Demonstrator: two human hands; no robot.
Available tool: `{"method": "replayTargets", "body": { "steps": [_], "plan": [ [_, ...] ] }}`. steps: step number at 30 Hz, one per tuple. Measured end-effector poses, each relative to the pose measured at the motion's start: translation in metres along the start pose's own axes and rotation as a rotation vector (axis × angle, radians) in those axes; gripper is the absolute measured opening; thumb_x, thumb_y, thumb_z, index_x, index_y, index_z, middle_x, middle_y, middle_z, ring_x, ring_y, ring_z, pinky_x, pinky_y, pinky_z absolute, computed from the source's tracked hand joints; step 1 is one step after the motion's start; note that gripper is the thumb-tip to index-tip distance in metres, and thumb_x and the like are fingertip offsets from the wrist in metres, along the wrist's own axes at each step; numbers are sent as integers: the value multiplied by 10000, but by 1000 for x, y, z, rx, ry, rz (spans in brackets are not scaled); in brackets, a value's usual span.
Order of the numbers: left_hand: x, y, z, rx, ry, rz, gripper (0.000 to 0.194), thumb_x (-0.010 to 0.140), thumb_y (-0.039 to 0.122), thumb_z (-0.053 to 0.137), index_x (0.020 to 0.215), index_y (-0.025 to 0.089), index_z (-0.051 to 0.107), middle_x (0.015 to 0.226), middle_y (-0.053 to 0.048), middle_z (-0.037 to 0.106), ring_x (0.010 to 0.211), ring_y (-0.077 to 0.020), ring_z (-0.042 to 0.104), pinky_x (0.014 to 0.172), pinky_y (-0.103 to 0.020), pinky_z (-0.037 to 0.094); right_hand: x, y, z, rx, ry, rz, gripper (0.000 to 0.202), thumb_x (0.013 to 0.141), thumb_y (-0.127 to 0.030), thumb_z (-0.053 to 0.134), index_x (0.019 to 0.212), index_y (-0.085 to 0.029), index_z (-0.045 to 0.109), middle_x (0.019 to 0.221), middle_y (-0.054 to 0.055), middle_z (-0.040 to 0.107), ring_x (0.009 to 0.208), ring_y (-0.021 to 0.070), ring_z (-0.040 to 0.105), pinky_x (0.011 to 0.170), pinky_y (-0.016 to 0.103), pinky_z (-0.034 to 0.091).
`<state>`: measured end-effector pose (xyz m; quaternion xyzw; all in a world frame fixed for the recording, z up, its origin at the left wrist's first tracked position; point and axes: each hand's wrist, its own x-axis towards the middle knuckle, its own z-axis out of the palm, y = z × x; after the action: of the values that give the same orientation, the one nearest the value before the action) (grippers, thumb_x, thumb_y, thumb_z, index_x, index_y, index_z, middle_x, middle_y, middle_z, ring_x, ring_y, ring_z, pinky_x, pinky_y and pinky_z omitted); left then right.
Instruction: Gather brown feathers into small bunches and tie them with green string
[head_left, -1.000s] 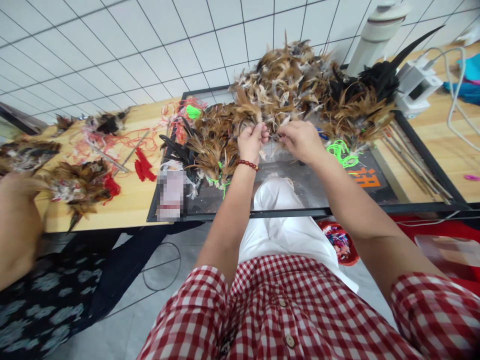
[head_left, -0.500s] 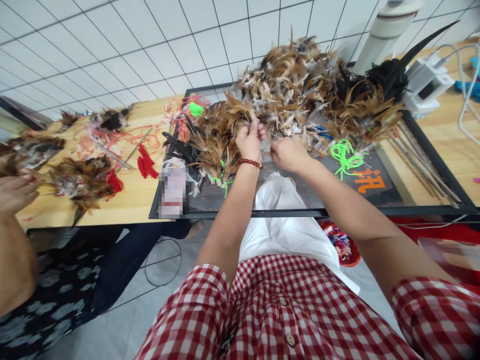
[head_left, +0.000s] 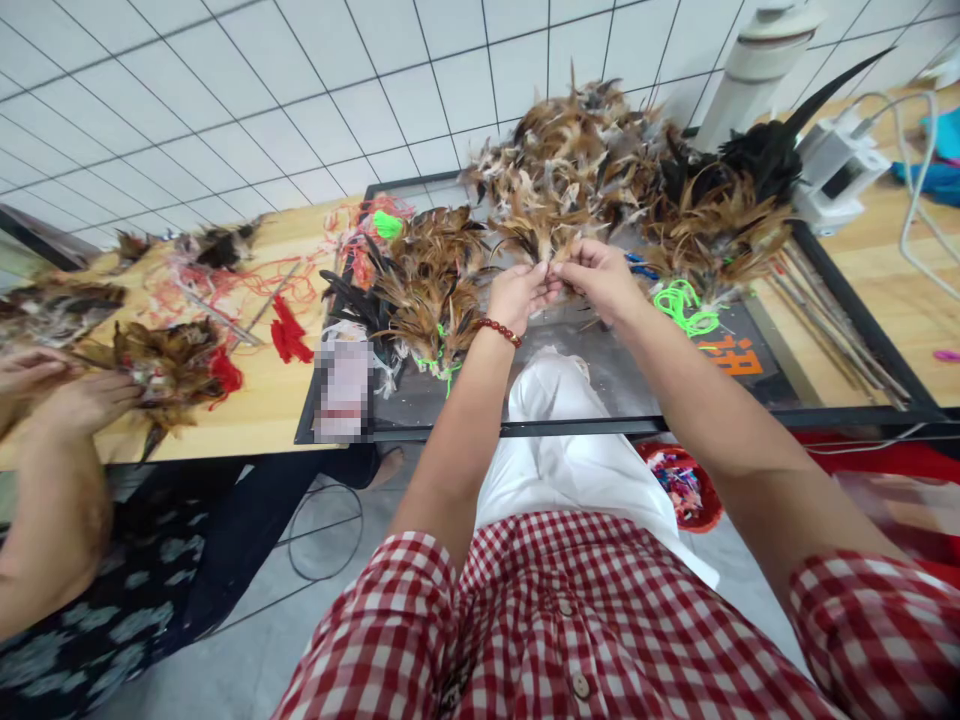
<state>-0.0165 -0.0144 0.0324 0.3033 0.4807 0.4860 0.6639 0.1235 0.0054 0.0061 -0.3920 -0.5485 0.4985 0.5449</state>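
My left hand [head_left: 523, 292], with a red bead bracelet at its wrist, is closed on the base of a fanned bunch of brown feathers [head_left: 538, 238]. Beside it, my right hand [head_left: 600, 278] has its thumb and fingers pinched at the right side of that bunch; what lies between them is too small to make out. Behind rises a large heap of brown and white feathers [head_left: 592, 150]. A pile of brown feathers [head_left: 439, 285] lies left of my hands. To the right is a bundle of green string [head_left: 684, 305].
A black-framed glass panel [head_left: 630, 385] lies on the wooden table [head_left: 262, 400]. Thin sticks [head_left: 836, 320] and a white power adapter [head_left: 840, 170] are at the right. At the left, another person's hands [head_left: 90, 400] work beside a feather bundle [head_left: 169, 370] and red string [head_left: 289, 332].
My left hand has moved slightly right and down, the feathers now fanned upward. My right hand has risen to meet it. The other person's second hand has come into view.
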Motion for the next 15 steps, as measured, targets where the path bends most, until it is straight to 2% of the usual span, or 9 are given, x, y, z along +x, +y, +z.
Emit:
{"method": "replayTargets", "body": {
  "steps": [3,7,11,13,15],
  "plan": [
    [-2,0,1,52,-26,3,209,959,162,694,762,134,628,632,16,678,586,-60,667,725,-190,560,1,6,-1,-45,-16,-16,271,661,-331,835,702,-229,587,694,-19,635,659,144,572,667,312,483],
    [-5,1,1,142,-34,36,310,982,119,638,677,130,586,572,36,615,507,-42,611,617,-174,528,6,15,-5,-189,11,-81,199,669,-303,784,720,-224,609,700,-18,616,652,133,512,646,296,425],
    [-2,0,2,316,-5,63,349,968,84,629,628,134,569,526,41,572,440,-51,569,514,-176,474,9,17,-12,-382,58,-110,113,748,-298,711,749,-232,619,707,-11,614,663,149,499,651,303,424],
    [3,0,1,307,72,113,316,971,77,614,662,140,581,520,61,547,426,-44,547,490,-166,450,7,16,-16,-518,8,-99,68,791,-291,677,790,-224,664,725,3,641,668,159,514,669,318,444],
    [9,0,-2,224,162,172,247,973,106,625,730,144,606,537,77,542,442,-33,546,507,-149,458,4,16,-19,-666,-125,-90,114,793,-287,690,858,-202,732,779,29,686,696,174,555,708,337,469]
  ]
}}
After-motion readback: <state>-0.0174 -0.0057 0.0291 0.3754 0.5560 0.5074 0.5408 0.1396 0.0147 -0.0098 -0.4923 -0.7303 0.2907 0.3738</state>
